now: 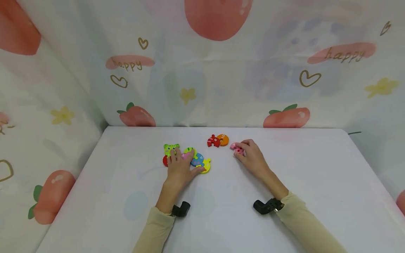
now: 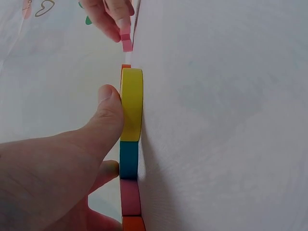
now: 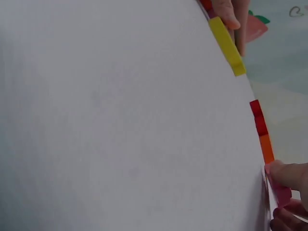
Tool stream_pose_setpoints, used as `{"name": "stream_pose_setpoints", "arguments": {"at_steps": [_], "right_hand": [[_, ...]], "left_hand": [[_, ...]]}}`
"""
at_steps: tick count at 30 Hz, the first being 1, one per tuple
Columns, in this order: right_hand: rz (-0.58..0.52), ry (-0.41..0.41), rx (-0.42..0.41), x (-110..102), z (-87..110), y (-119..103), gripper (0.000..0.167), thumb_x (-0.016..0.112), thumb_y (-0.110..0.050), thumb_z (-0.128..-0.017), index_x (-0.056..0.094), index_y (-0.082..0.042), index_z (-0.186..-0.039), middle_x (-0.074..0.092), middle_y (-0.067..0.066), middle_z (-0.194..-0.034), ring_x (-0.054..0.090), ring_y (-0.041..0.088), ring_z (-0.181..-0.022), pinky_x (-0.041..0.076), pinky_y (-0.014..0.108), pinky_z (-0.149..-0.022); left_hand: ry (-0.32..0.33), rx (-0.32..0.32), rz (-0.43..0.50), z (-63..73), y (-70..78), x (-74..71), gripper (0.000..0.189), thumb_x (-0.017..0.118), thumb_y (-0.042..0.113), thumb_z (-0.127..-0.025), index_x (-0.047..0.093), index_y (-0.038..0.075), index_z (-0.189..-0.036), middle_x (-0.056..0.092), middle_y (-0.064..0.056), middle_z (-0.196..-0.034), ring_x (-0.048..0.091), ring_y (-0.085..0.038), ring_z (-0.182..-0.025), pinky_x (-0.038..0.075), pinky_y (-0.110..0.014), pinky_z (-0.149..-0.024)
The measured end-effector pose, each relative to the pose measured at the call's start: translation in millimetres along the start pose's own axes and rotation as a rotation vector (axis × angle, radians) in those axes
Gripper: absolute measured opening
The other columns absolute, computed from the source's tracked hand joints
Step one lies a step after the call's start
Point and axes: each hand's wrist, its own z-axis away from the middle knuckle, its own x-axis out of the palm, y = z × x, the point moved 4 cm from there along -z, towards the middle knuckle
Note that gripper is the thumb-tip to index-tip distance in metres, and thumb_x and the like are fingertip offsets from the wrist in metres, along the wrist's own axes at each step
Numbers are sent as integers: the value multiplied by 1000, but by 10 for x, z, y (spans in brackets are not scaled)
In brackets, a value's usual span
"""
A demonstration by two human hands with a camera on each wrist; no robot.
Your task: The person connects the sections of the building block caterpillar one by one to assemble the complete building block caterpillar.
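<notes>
My left hand (image 1: pixel 178 172) rests with spread fingers on a row of flat, joined puzzle pieces. The row has a green animal-head piece (image 1: pixel 171 148) at its left end, then red, pink and green pieces, a blue piece (image 1: pixel 197 160) and a yellow piece (image 1: pixel 207 166). In the left wrist view, the thumb lies against the yellow piece (image 2: pixel 132 103). My right hand (image 1: pixel 253 160) pinches a pink puzzle piece (image 1: pixel 239 150) with dark spots between thumb and fingers, partly hidden by them. The right wrist view shows this pink piece (image 3: pixel 283 193) tilted at the fingertips.
Between the hands and farther back lie a red puzzle piece (image 1: pixel 213 141) and an orange puzzle piece (image 1: pixel 224 140), side by side. All stand on a white table (image 1: pixel 221 218). A patterned cloth (image 1: pixel 221 84) rises behind the table's back edge and at its sides.
</notes>
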Motion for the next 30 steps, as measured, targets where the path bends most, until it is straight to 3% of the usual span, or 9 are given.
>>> {"name": "stream_pose_setpoints", "arguments": {"at_steps": [6, 11, 17, 21, 24, 30], "right_hand": [[120, -78, -13, -82, -71, -30, 45, 70, -23, -89, 60, -3, -129, 53, 22, -126, 50, 37, -116, 50, 52, -98], [224, -147, -162, -117, -324, -323, 40, 68, -18, -90, 62, -6, -128, 53, 19, -133, 49, 35, -122, 53, 48, -96], [269, -404, -368, 108, -638, -551, 46, 67, -8, -90, 58, -11, -135, 46, 13, -149, 38, 35, -140, 41, 51, -110], [246, -533, -413, 229, -759, -521, 43, 64, -6, -92, 58, -8, -134, 49, 14, -147, 40, 35, -140, 35, 50, -115], [231, -553, -412, 271, -831, -488, 42, 65, -8, -91, 59, -8, -132, 55, 13, -142, 46, 33, -135, 36, 48, -114], [216, -514, -425, 317, -890, -477, 39, 70, -17, -89, 61, -12, -127, 60, 8, -132, 54, 27, -121, 43, 45, -109]], "left_hand": [[13, 19, 2, 4, 5, -7, 79, 63, 63, -82, 40, 27, -148, 20, -29, -157, 16, -50, -146, 23, -61, -117], [8, 22, 1, 0, 22, -24, 80, 63, 63, -82, 39, 26, -149, 20, -30, -157, 16, -50, -146, 23, -61, -117], [11, 23, -8, 1, 6, -23, 80, 63, 64, -81, 40, 26, -148, 21, -30, -157, 17, -51, -146, 23, -61, -117], [13, 45, -10, 15, 6, -6, 80, 62, 65, -82, 42, 24, -148, 22, -31, -156, 19, -52, -145, 23, -61, -117], [15, 46, -7, 19, 8, -8, 80, 62, 65, -82, 41, 24, -148, 22, -32, -156, 18, -52, -145, 23, -61, -117], [24, 32, -19, 14, -1, -20, 80, 62, 64, -81, 41, 25, -148, 23, -31, -156, 19, -51, -145, 24, -61, -117]]}}
